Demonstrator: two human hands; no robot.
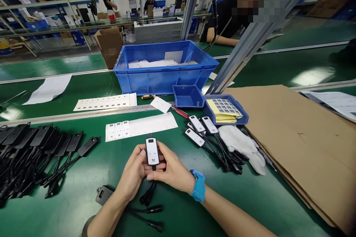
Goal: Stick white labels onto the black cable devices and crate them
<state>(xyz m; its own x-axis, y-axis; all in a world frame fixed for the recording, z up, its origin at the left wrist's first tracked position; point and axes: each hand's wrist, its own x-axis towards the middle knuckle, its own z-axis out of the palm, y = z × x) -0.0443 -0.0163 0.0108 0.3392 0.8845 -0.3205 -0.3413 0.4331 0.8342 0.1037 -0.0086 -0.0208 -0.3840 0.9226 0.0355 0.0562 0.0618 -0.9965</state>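
Between my left hand (133,172) and my right hand (175,169) is a small black controller box (152,151) with a white label on its face. The fingers of both hands are closed around its sides, and its cables hang toward me. Just beyond it lies a white label sheet (151,125) with a few labels at its left end. A bare grey box (103,194) with cables rests partly hidden under my left forearm. On the right lie several white-faced boxes (197,123) with their cables bunched together.
Many dark cabled boxes (41,137) are heaped at left. Behind stand a big blue bin (164,81), a small blue tray (187,98) and another tray (244,118) of yellow-backed sheets. A white glove (244,144), cardboard (303,140) and a slanted metal post (239,55) are at right.
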